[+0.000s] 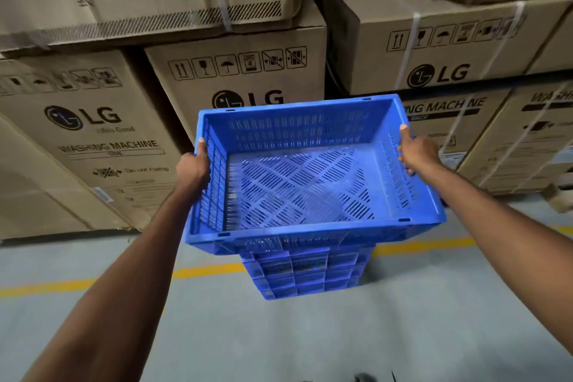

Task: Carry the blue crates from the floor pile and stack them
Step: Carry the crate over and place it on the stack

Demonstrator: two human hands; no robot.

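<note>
Fingers of the left hand [193, 169] and right hand [415, 152] curl around opposite side rims of an empty blue crate [297, 183], thumbs on top. The crate is directly over a stack of blue crates [304, 276] on the grey floor [279, 335], with cardboard boxes [238, 71] behind.

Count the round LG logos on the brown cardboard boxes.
3: one on the left brown cardboard box, one on the centre box behind the blue plastic crate's far rim, one on the upper-right box. Others may be hidden.
</note>
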